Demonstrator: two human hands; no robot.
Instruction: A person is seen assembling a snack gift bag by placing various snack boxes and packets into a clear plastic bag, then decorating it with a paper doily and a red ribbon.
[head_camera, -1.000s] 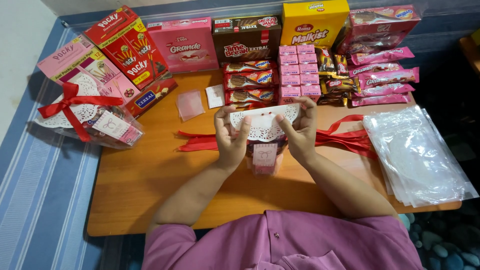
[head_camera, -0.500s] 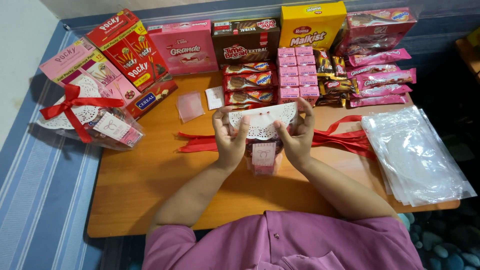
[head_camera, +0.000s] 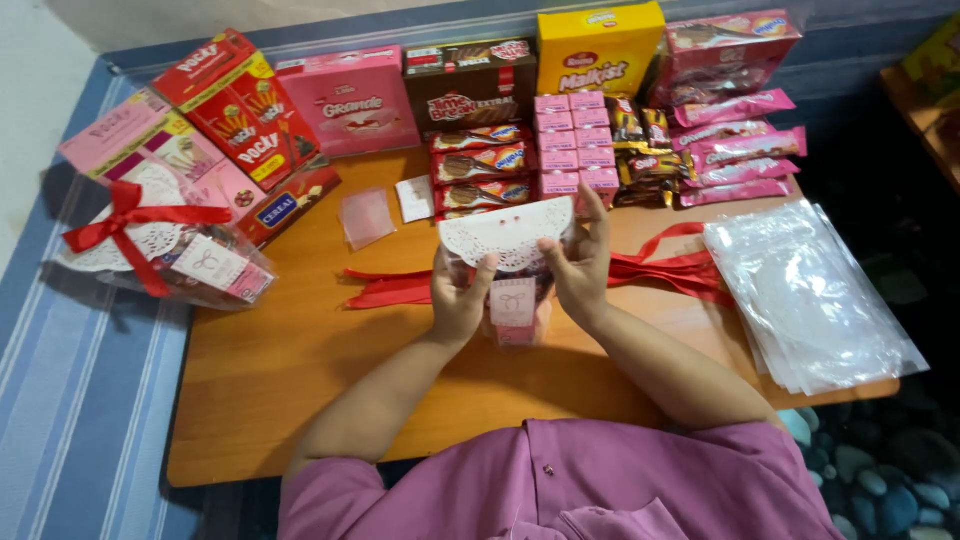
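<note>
While our left hand (head_camera: 458, 300) and right hand (head_camera: 580, 265) pinch the white doily (head_camera: 505, 232) over the clear treat bag (head_camera: 515, 310), fingers closed, it could apparently tear or slip askew.

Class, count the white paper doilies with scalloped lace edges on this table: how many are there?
2. One white paper doily tops the packet held in both hands; another white doily sits under the red ribbon bow at left. Others may be hidden.
</note>
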